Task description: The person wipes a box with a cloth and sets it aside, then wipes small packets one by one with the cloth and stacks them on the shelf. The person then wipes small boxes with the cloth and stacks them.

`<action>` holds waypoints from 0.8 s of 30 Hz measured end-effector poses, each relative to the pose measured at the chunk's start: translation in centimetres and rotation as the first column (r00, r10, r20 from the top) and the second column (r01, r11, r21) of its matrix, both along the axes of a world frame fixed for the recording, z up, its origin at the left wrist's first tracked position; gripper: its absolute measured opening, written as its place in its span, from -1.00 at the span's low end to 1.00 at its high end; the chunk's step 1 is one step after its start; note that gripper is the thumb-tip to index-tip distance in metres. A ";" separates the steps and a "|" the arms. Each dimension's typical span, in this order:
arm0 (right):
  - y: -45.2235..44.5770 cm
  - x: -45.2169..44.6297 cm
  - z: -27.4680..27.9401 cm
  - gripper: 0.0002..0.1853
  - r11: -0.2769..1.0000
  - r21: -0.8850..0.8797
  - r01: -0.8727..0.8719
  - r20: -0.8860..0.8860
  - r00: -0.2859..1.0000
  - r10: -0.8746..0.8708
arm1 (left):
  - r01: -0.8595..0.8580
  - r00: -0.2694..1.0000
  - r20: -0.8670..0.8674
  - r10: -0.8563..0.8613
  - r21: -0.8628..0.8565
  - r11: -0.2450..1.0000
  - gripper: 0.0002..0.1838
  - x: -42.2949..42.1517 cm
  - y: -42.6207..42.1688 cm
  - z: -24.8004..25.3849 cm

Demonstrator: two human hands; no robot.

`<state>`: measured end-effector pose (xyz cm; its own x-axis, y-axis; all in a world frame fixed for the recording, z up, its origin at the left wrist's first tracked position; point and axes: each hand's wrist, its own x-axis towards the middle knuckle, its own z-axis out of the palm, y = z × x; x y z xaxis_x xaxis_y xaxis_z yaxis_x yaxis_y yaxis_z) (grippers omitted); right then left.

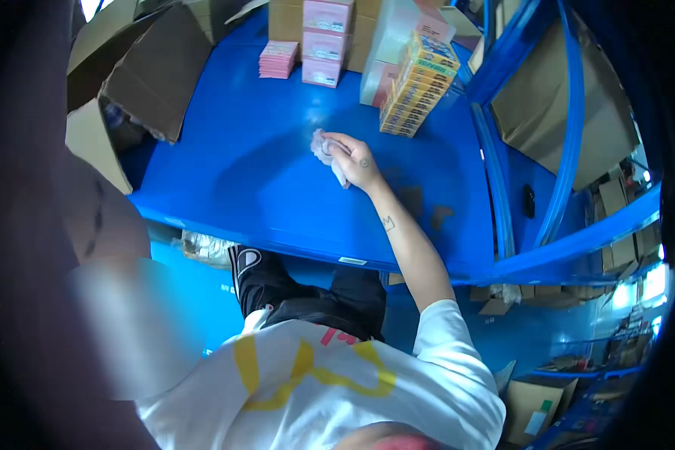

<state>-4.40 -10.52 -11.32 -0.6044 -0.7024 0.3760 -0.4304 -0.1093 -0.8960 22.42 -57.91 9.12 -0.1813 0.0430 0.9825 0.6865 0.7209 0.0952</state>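
My right hand (355, 160) is closed around a crumpled pale lilac cloth (322, 147), pressed against the blue shelf surface (262, 195). Part of the cloth sticks out past the fingers, and one end hangs below the palm. Just beyond and to the right of this hand stands a tall stack of small yellow boxes (416, 94). My left arm rises along the left edge of the view, blurred and close to the camera; its hand lies outside the picture.
At the back are stacked pink boxes (325, 43), a pile of flat pink packs (277, 60) and a large pale carton (397, 45). Open cardboard boxes (157, 75) crowd the left. A blue metal upright (495, 187) bounds the right side; more cartons sit beyond it.
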 end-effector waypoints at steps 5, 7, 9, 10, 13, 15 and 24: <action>-0.9 1.0 -1.3 -0.65 0.991 -0.131 -0.040 -0.022 0.999 0.038 | 0.062 0.960 -0.266 -0.093 -0.122 0.991 -0.36 0.0 22.9 -0.8; 0.0 -0.5 -1.2 -0.64 1.000 0.000 -0.019 0.008 1.000 0.019 | -0.002 0.899 -0.435 -0.056 -0.131 0.991 -0.34 -2.2 23.3 -0.1; 0.3 0.3 0.9 -0.64 0.995 0.096 0.021 0.039 0.999 -0.025 | -0.068 0.842 -0.540 -0.006 -0.117 0.991 -0.33 -2.8 24.5 -1.4; 0.4 0.4 1.6 -0.63 0.994 0.104 0.019 -0.066 0.998 -0.012 | -0.093 0.828 -0.560 0.021 -0.101 0.990 -0.32 -2.7 25.0 -2.1; 0.9 0.8 1.1 -0.64 0.995 0.097 -0.015 0.031 0.999 0.012 | -0.112 0.861 -0.503 0.083 -0.026 0.993 -0.30 -3.2 29.5 -3.7; 0.6 0.0 2.0 -0.65 0.978 0.210 -0.012 0.047 0.999 0.002 | -0.092 0.892 -0.442 0.096 0.031 0.995 -0.28 -4.1 32.5 -5.0; 0.4 0.1 1.6 -0.67 0.993 0.121 -0.011 0.014 1.000 0.010 | -0.036 0.981 -0.175 0.079 0.234 0.972 -0.21 -11.8 34.7 0.9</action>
